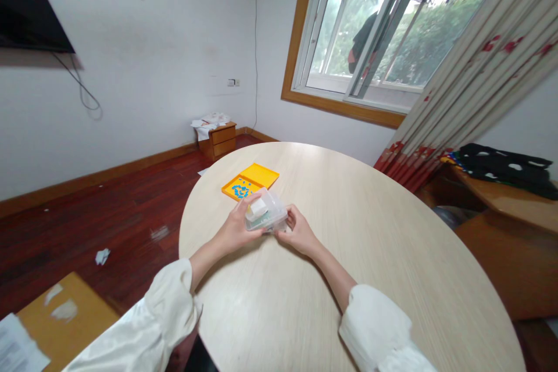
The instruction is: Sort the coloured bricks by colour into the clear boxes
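Both hands hold a small clear plastic box [267,213] just above the round wooden table [370,244]. My left hand [238,226] wraps its left side, thumb lying over the lid. On the right end my right hand [296,231] pinches the box with curled fingers. Something white and greenish shows inside the box. Just beyond the hands lies an open orange tray [250,181] with small blue pieces in its near half.
A cardboard box [65,314] stands on the dark wood floor at lower left. A small wooden cabinet [218,138] piled with papers sits by the far wall. Curtains [471,70], a window and a side bench with dark cloth [505,165] are to the right.
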Demonstrator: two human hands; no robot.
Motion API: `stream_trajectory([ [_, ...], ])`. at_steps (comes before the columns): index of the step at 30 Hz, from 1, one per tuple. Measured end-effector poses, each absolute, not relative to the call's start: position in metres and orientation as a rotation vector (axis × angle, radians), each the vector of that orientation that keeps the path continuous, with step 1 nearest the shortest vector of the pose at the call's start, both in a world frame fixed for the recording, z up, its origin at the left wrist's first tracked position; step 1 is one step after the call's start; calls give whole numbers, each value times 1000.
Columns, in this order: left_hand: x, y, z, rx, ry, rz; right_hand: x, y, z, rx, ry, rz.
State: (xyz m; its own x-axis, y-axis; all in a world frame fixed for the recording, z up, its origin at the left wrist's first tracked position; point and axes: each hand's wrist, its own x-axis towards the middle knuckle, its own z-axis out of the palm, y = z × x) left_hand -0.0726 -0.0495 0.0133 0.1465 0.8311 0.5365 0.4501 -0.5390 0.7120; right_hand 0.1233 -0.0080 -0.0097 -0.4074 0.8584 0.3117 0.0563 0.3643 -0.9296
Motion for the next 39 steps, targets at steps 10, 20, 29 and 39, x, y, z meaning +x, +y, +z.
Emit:
stream_trajectory([
  [10,-71,-36,6,2166,1107,1233,116,49,-16,-966,-1135,1445],
  [20,-78,-46,5,2179,1158,1108,60,124,-28,-1149,-1132,1383],
  [29,-79,-48,-2,2139,1152,1107,60,149,-31,-1217,-1142,1322],
  [39,-77,-47,-2,2178,1175,1029,151,120,-26,-1225,-1381,1014],
])
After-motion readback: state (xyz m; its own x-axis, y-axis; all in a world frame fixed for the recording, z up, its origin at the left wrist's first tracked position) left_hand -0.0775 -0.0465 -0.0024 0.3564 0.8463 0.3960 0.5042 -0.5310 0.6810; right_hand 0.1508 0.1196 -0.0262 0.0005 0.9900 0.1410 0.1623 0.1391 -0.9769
